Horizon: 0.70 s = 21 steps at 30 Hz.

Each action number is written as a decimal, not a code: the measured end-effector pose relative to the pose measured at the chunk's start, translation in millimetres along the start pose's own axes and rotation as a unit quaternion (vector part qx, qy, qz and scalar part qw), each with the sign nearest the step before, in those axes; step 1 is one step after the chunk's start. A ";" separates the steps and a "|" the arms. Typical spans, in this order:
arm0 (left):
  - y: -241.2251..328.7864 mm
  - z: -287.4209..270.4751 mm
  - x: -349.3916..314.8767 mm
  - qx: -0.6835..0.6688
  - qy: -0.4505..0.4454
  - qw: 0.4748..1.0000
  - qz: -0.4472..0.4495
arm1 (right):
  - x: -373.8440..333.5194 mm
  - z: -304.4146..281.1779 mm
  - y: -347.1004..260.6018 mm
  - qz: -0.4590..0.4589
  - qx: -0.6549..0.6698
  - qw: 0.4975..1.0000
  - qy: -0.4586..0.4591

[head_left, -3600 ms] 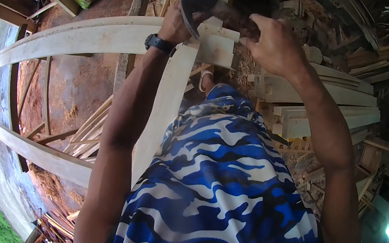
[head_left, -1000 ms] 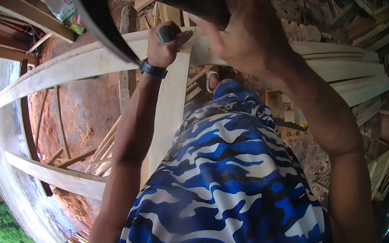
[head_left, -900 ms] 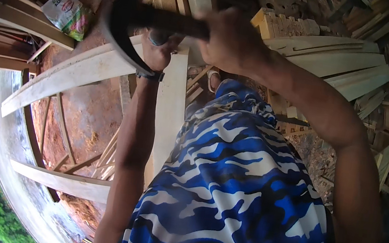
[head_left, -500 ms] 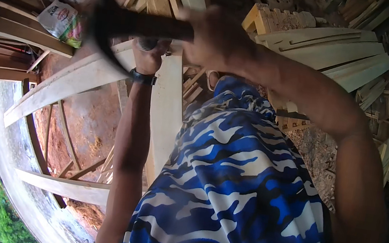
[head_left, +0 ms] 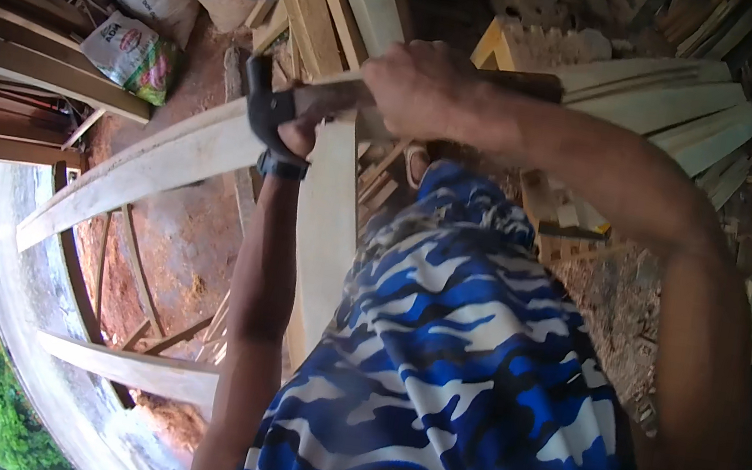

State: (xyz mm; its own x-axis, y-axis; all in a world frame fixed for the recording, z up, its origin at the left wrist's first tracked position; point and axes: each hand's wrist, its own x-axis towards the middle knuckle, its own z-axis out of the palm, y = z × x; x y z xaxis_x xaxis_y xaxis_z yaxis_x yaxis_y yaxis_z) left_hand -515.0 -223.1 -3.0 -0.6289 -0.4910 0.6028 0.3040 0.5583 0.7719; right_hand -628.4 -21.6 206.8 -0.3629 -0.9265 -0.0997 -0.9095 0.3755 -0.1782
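A dark claw hammer (head_left: 268, 110) lies across the view, with my right hand (head_left: 420, 91) closed round its handle. The handle's end sticks out to the right past my fist. Directly below the hammer head is my left hand (head_left: 297, 138), with a dark band on its wrist. Its fingers look closed, but the hammer covers most of them and whatever they hold. Both hands are over a pale, smooth board (head_left: 328, 199) that runs toward my body. A long curved plank (head_left: 145, 157) extends to the left from beside my left hand.
Stacked beams (head_left: 308, 6) stand beyond my hands. Shaped boards (head_left: 696, 108) fan out at the far right, near a yellow-edged wooden block (head_left: 496, 47). Printed sacks (head_left: 131, 52) are at the far left. Wood chips (head_left: 608, 309) cover the ground at right.
The hammer has come from raised and blurred at the left to its head covering my left hand. A dark round end that showed in my left fist is now hidden.
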 end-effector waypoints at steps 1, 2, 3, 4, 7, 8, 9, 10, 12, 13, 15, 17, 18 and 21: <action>-7.5 -2.8 -2.3 -0.009 -0.011 1.000 0.014 | 1.1 -8.2 2.6 -0.035 -0.012 0.999 0.011; 2.3 -3.5 3.5 -0.062 -0.052 0.997 -0.017 | -3.1 -17.4 -2.8 -0.035 0.031 0.999 0.028; 12.9 -4.8 8.5 -0.111 -0.088 0.989 -0.052 | -6.4 -30.3 -10.0 -0.036 0.074 0.996 0.045; 36.2 3.8 9.1 -0.139 -0.040 0.986 -0.079 | -8.4 -38.3 -15.7 -0.037 0.116 0.991 0.063; 28.4 -5.3 -3.8 -0.174 -0.082 0.972 -0.132 | -6.7 -35.1 -34.2 -0.040 0.216 0.964 0.150; 25.1 -5.4 -3.9 -0.153 -0.083 0.979 -0.111 | -5.5 -18.3 -27.2 -0.028 0.152 0.982 0.106; 17.4 -10.5 0.2 0.049 -0.060 0.996 0.049 | -4.0 10.3 -10.5 -0.016 0.086 0.994 0.063; 49.6 4.9 9.5 -0.031 -0.059 0.997 -0.040 | -2.5 24.6 9.3 0.004 0.015 1.000 0.020; 45.8 -3.1 6.8 -0.060 -0.075 0.993 -0.074 | 4.1 0.5 4.8 -0.018 0.028 0.999 -0.004; 43.5 1.2 12.5 -0.084 -0.099 0.989 -0.071 | 8.0 -5.1 4.5 -0.030 0.026 0.999 0.022; 38.2 -6.8 9.0 -0.020 -0.093 0.995 0.025 | 2.2 -23.3 -11.4 -0.082 0.075 0.988 0.111; 32.4 -2.8 5.8 -0.065 -0.096 0.992 -0.044 | -1.5 -28.6 -19.9 -0.109 0.149 0.964 0.193; 29.4 -1.5 5.0 -0.018 -0.097 0.995 0.012 | -1.8 -27.1 -21.6 -0.121 0.186 0.947 0.234; -12.6 -7.3 -5.1 0.073 -0.073 0.994 0.020 | 15.2 25.1 24.3 -0.067 0.045 0.994 0.068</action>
State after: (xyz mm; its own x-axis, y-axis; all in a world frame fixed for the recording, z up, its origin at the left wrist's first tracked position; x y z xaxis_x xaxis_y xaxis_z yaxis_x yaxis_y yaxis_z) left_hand -510.4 -232.6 -14.3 -0.7194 -0.3695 0.5882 0.2307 0.6716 0.7040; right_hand -650.9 -26.0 176.4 -0.2691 -0.9610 0.0629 -0.9320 0.2434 -0.2685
